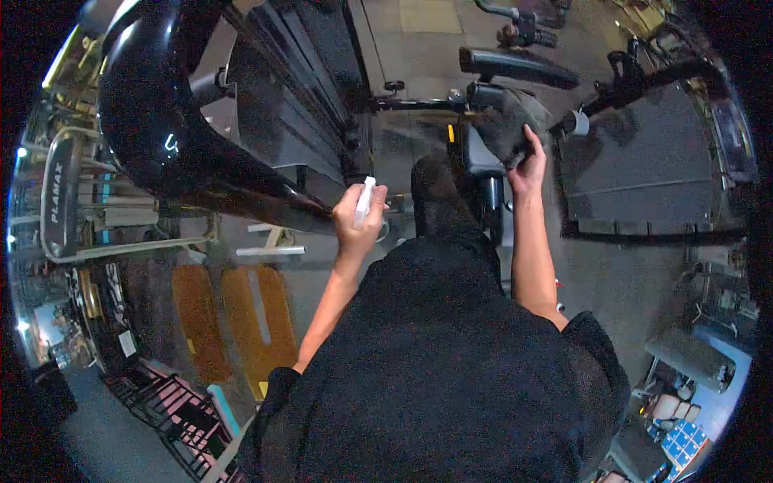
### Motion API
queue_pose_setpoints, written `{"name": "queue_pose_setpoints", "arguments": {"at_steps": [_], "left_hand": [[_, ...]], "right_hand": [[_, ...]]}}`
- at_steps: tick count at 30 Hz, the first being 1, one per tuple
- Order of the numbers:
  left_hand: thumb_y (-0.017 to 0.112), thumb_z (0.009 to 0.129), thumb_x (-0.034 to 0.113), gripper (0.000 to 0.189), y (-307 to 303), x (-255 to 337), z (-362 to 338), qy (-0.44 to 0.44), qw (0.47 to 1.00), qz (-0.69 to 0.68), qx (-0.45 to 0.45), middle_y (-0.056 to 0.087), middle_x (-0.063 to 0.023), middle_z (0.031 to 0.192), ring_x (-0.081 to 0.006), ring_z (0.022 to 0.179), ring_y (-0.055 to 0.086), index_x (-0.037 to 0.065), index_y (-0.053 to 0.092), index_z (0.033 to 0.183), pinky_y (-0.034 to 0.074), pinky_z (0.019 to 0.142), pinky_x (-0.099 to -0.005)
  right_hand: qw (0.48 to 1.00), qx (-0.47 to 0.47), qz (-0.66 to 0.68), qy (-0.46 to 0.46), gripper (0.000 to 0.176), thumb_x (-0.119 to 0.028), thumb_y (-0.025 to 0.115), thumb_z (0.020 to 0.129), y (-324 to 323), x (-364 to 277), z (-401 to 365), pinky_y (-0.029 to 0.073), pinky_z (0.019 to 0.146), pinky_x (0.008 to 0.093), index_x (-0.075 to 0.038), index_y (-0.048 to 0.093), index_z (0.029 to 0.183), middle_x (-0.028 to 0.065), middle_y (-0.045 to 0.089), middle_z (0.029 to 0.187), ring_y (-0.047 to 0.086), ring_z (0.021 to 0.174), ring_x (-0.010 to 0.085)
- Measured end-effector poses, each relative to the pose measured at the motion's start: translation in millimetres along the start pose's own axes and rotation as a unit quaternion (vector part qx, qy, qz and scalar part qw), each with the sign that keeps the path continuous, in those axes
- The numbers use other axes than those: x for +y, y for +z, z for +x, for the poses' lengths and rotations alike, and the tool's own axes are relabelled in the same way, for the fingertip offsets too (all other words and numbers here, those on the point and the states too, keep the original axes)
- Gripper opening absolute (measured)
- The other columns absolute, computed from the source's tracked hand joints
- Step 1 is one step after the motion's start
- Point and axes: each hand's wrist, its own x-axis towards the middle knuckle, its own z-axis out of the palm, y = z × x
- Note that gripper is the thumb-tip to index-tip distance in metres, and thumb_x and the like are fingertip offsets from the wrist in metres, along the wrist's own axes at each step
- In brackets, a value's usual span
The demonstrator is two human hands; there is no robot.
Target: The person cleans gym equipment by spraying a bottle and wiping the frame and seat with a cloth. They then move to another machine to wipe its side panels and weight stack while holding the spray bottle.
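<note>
My left hand point(359, 216) is closed around a small white spray bottle point(367, 200), its narrow top pointing up and away from me. Close to that hand runs a thick glossy black machine frame point(173, 145). On the right, my right hand point(527, 165) grips a dark grey cloth point(513, 127), with the thumb on top and the other fingers mostly hidden by it. The cloth lies over a black padded part of an exercise machine point(483, 158), which has a yellow mark on its side.
A long black pad point(519, 68) sits beyond my right hand. Dark flat machine panels point(290, 88) rise at the upper left. Two brown boards point(256, 322) lie on the floor to the left, near a rack marked PLAMAX point(58, 193). A grey bench point(688, 360) stands at lower right.
</note>
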Motion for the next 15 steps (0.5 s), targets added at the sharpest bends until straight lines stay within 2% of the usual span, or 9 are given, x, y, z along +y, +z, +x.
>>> {"name": "queue_pose_setpoints", "arguments": {"at_steps": [1,2,3,5,6,9,13,14,15], "left_hand": [[0.075,0.096,0.018,0.021,1.3,3.4,-1.1,0.020,1.000,0.008,0.001,0.070,-0.0066,0.081,-0.0142,0.066,0.071,-0.002,0.068,0.094,0.054,0.058,-0.0280],[0.076,0.095,0.018,0.021,3.8,7.2,-2.5,0.017,1.000,-0.009,0.012,0.070,-0.0061,0.081,-0.0140,0.066,0.071,-0.001,0.068,0.094,0.053,0.058,-0.0277],[0.076,0.095,0.018,0.021,7.5,6.3,0.7,0.023,0.999,-0.008,0.023,0.070,-0.0061,0.081,-0.0140,0.066,0.071,-0.001,0.068,0.094,0.053,0.058,-0.0277],[0.075,0.095,0.018,0.019,24.0,-23.5,32.1,0.053,0.998,-0.017,0.035,0.070,-0.0053,0.078,-0.0135,0.065,0.071,0.000,0.068,0.093,0.053,0.057,-0.0271],[0.075,0.096,0.018,0.019,25.0,-10.7,34.8,0.065,0.997,-0.006,0.036,0.069,-0.0039,0.074,-0.0123,0.065,0.070,0.001,0.068,0.092,0.052,0.058,-0.0264],[0.075,0.096,0.020,0.020,37.0,-0.3,54.6,0.052,0.994,0.047,0.081,0.069,-0.0031,0.072,-0.0112,0.065,0.069,0.002,0.067,0.091,0.052,0.060,-0.0263],[0.072,0.097,0.021,0.021,66.3,-10.5,98.0,0.028,0.981,-0.001,0.190,0.070,-0.0047,0.072,-0.0112,0.066,0.069,0.003,0.066,0.089,0.051,0.061,-0.0276],[0.074,0.094,0.017,0.019,74.9,-14.7,114.8,0.021,0.973,-0.016,0.228,0.069,-0.0087,0.072,-0.0183,0.062,0.070,0.002,0.066,0.085,0.051,0.058,-0.0310],[0.074,0.094,0.017,0.019,81.0,-15.6,131.3,0.026,0.965,-0.020,0.259,0.069,-0.0087,0.072,-0.0183,0.062,0.070,0.002,0.066,0.085,0.051,0.058,-0.0310]], "right_hand": [[1.000,0.012,-0.012,0.007,0.033,-0.020,0.068,0.095,11.3,5.1,6.3,0.055,0.099,0.0416,0.000,0.067,0.121,0.0132,0.071,0.121,0.069,0.110,0.0285],[0.999,-0.016,-0.017,0.046,0.032,-0.020,0.069,0.095,23.1,7.4,12.9,0.055,0.098,0.0403,-0.001,0.068,0.120,0.0115,0.072,0.119,0.069,0.108,0.0271],[0.998,-0.016,-0.056,0.033,0.031,-0.022,0.069,0.095,48.0,11.3,9.3,0.055,0.096,0.0405,-0.002,0.068,0.119,0.0108,0.072,0.119,0.069,0.108,0.0267],[0.993,-0.019,-0.091,0.075,0.032,-0.025,0.068,0.096,77.2,32.7,52.8,0.056,0.094,0.0401,-0.003,0.069,0.119,0.0100,0.072,0.118,0.069,0.108,0.0258],[0.988,-0.078,-0.090,0.101,0.034,-0.027,0.068,0.096,65.8,46.4,83.7,0.056,0.094,0.0407,-0.003,0.069,0.120,0.0100,0.072,0.118,0.070,0.107,0.0252],[0.970,-0.136,-0.106,0.170,0.034,-0.028,0.068,0.095,122.9,60.8,103.5,0.056,0.093,0.0403,-0.004,0.069,0.119,0.0092,0.073,0.116,0.070,0.104,0.0246],[0.923,-0.235,-0.150,0.264,0.035,-0.030,0.068,0.095,175.9,101.2,186.4,0.057,0.093,0.0446,-0.004,0.069,0.119,0.0116,0.074,0.116,0.071,0.104,0.0283],[0.911,-0.251,-0.158,0.287,0.035,-0.028,0.068,0.095,196.3,108.4,196.2,0.057,0.093,0.0446,-0.004,0.069,0.120,0.0119,0.073,0.116,0.071,0.104,0.0283],[0.897,-0.267,-0.168,0.310,0.035,-0.027,0.067,0.096,218.0,111.2,200.8,0.058,0.093,0.0446,-0.003,0.068,0.121,0.0122,0.073,0.117,0.071,0.105,0.0283]]}}
